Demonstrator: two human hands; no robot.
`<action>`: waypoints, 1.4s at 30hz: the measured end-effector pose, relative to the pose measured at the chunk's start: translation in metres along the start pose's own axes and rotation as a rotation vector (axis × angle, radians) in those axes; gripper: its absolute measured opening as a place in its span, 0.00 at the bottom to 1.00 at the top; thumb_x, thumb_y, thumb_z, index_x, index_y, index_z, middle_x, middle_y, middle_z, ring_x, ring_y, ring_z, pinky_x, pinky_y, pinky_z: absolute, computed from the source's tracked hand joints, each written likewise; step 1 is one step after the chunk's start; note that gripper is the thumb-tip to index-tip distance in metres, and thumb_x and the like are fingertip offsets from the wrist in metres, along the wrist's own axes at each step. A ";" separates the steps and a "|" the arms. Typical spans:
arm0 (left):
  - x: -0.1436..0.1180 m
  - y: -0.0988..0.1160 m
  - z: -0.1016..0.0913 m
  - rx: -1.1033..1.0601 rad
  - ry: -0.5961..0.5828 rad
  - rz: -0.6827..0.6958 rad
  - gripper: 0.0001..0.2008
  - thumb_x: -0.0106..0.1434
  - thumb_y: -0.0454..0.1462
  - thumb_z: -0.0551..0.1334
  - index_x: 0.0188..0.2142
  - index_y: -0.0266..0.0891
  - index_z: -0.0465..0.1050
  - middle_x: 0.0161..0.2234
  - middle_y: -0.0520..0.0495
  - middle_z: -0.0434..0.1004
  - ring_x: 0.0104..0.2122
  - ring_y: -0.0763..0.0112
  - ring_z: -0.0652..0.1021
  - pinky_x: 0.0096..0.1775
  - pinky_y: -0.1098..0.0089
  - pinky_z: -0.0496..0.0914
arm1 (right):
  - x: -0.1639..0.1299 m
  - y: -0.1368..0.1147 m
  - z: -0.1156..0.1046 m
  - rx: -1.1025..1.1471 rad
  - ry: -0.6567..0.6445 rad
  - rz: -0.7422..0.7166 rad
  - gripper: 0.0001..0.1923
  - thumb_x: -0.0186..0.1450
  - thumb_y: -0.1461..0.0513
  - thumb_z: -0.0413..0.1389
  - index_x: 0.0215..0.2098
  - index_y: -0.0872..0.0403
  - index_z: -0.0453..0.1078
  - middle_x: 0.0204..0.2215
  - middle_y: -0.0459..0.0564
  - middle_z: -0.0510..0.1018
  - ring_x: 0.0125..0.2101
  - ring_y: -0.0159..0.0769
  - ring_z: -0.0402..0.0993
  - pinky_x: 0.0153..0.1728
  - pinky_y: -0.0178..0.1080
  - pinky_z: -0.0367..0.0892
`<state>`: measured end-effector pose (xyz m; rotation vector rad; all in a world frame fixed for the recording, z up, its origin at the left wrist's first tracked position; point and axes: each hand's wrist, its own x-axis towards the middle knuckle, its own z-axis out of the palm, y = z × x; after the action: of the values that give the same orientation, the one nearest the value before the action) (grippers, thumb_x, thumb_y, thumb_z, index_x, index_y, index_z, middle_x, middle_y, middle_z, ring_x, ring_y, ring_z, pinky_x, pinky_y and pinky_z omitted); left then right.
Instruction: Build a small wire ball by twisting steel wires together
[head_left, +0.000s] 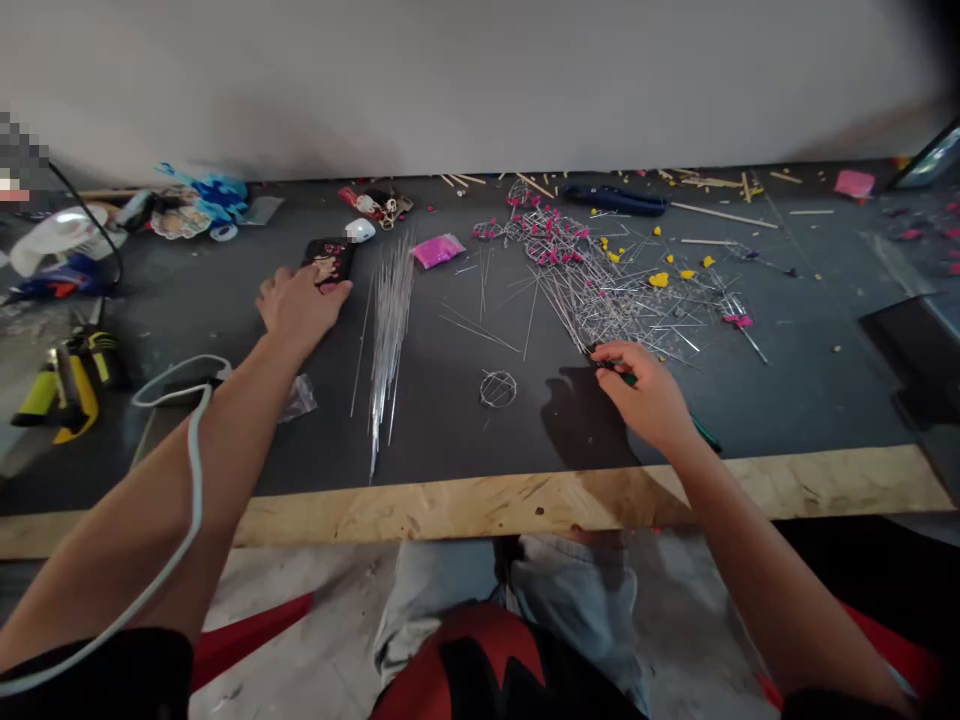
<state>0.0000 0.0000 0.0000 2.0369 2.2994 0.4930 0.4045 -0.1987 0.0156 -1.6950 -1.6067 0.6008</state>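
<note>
My left hand (300, 312) lies with its fingers spread at the lower edge of a dark phone (330, 262) with a picture on its back, touching it. Near the front of the wire pile, my right hand (641, 388) is closed around pliers with green handles (705, 434); their jaws are mostly hidden by the fingers. Beyond it spreads a tangle of cut metal wires (622, 310), with pink-tipped pieces (551, 235) at the back. Between my hands are a bundle of long straight wires (390, 325) and a small wire ring (498, 389).
A pink packet (439, 250) lies beside the bundle. Yellow bits (658, 280) and thin sticks (724, 208) are scattered at the back. Yellow-and-black tools (71, 385) stand at left. A white cable (196, 470) runs over my left forearm. A wooden strip (450, 508) edges the table.
</note>
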 end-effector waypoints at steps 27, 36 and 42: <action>-0.152 0.146 0.021 -1.069 -0.275 0.125 0.10 0.56 0.40 0.63 0.35 0.37 0.75 0.29 0.50 0.76 0.24 0.76 0.72 0.30 0.72 0.67 | 0.044 -0.027 0.074 0.552 -0.221 0.006 0.14 0.56 0.61 0.59 0.42 0.53 0.72 0.31 0.45 0.73 0.31 0.29 0.67 0.38 0.37 0.63; -0.155 0.161 0.005 -1.254 -0.251 0.113 0.09 0.55 0.37 0.64 0.36 0.38 0.75 0.29 0.50 0.76 0.26 0.77 0.74 0.34 0.71 0.70 | 0.044 -0.028 0.056 0.946 -0.321 0.149 0.19 0.53 0.60 0.62 0.43 0.50 0.68 0.30 0.43 0.73 0.29 0.28 0.67 0.31 0.34 0.64; -0.162 0.164 -0.009 -1.279 -0.233 0.148 0.09 0.56 0.37 0.63 0.37 0.38 0.75 0.30 0.49 0.76 0.27 0.76 0.75 0.35 0.71 0.71 | 0.039 -0.033 0.050 1.028 -0.317 0.187 0.18 0.53 0.58 0.63 0.41 0.50 0.70 0.33 0.44 0.76 0.31 0.29 0.70 0.34 0.35 0.66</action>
<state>0.1789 -0.1440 0.0199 1.4173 1.0910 1.2137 0.3506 -0.1527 0.0142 -0.9794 -0.9949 1.5252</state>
